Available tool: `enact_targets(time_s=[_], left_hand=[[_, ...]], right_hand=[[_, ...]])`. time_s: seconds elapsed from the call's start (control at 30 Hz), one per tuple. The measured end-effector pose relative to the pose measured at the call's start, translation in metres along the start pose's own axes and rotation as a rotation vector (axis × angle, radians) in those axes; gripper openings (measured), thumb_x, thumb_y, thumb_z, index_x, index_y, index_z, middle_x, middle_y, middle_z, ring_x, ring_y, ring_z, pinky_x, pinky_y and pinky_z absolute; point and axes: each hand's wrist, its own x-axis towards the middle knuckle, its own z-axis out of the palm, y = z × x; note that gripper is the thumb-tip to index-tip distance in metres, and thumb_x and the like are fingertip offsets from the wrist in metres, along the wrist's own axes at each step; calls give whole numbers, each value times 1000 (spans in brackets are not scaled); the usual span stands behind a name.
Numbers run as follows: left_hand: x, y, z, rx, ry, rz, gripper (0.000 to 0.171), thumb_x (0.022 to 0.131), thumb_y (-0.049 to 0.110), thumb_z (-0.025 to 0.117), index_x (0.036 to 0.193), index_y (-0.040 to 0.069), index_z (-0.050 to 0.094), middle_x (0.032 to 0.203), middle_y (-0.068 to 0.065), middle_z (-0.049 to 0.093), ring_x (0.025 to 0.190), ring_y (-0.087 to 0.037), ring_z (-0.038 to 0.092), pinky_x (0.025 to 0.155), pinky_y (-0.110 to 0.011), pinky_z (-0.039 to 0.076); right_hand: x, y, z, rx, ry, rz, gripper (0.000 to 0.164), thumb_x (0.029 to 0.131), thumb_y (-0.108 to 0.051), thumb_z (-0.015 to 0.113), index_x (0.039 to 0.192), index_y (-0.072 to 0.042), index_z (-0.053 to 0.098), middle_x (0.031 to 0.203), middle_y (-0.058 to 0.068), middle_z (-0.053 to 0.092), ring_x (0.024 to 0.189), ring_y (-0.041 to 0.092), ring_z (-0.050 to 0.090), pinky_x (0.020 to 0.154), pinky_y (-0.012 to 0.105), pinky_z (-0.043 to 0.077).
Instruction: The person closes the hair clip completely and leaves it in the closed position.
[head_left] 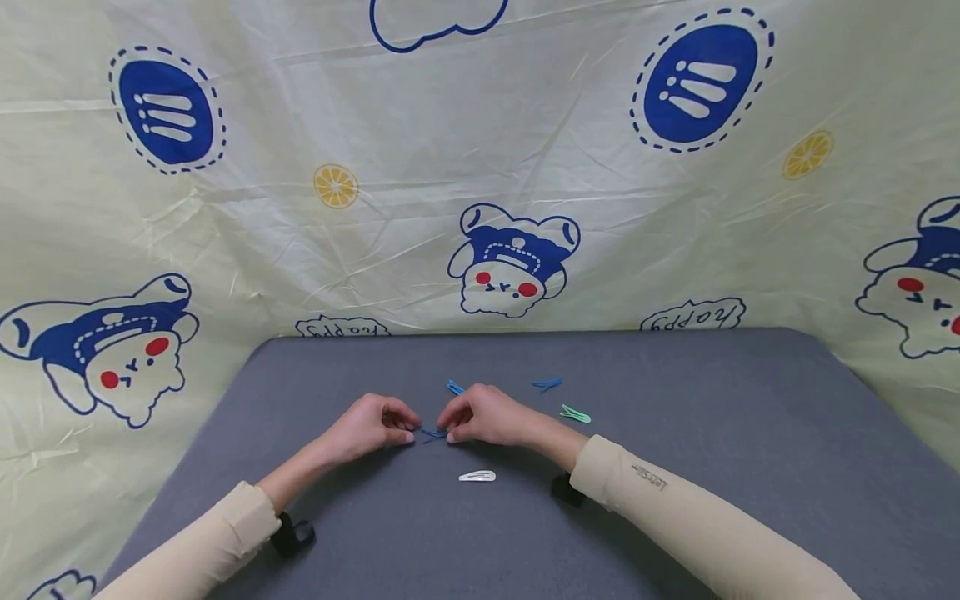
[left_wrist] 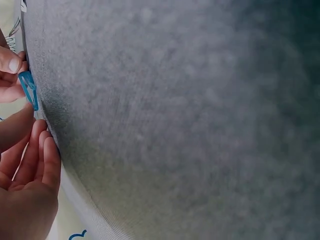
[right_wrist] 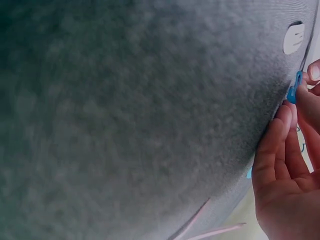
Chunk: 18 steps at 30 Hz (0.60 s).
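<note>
A blue snap hair clip [head_left: 432, 434] lies between the two hands, low over the grey table, its two arms spread apart. The right hand [head_left: 487, 417] pinches one end of it between thumb and fingers. Just left of the clip's other end, the left hand [head_left: 375, 429] has its thumb and fingers loosely bent, with a small gap to the clip in the head view. The left wrist view shows the same blue clip [left_wrist: 28, 90] with the left thumb tip close by its lower end. Nearer the person, a white hair clip [head_left: 477, 476] rests on the table.
Behind the right hand, another blue clip [head_left: 454, 387] is partly hidden. Farther right lie one more blue clip [head_left: 547, 384] and a green clip [head_left: 576, 414]. The grey table [head_left: 675, 517] ends at a printed cloth [head_left: 405, 250] hanging behind it.
</note>
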Motion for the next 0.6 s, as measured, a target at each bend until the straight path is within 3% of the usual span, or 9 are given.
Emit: enact_targets(time_s=[0.2, 0.6], left_hand=[[3, -2, 0, -15, -19, 1, 19, 82, 0, 76, 101, -3, 73, 87, -7, 69, 77, -16, 62, 66, -24, 51], [1, -5, 2, -24, -21, -14, 20, 83, 0, 76, 102, -3, 72, 87, -6, 68, 77, -14, 61, 67, -24, 51]], right_hand=[[4, 1, 3, -7, 20, -4, 14, 88, -10, 75, 102, -13, 77, 77, -10, 66, 70, 7, 55, 63, 24, 44], [6, 1, 5, -35, 40, 17, 8, 89, -11, 74, 94, -15, 78, 77, -12, 67, 70, 6, 54, 64, 23, 45]])
